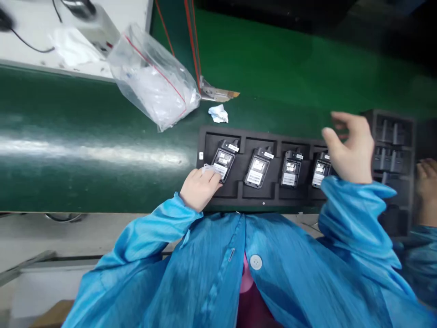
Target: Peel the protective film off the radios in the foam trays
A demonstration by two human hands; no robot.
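Note:
My left hand is closed at the lower end of a black handheld device in the leftmost compartment of a black tray. A thin whitish piece shows at its fingertips; its kind is unclear. Thumb and fingers of my right hand are apart and hold nothing, raised over the tray's right end. Three more devices lie face up in the tray: a tilted one, a more upright one and one partly behind my right hand. All bear white labels.
Behind the tray lie a crumpled white scrap and a clear zip bag with white contents. A metal piece with a yellowish tip is beside the bag. At right stands another black tray, near another person's hand.

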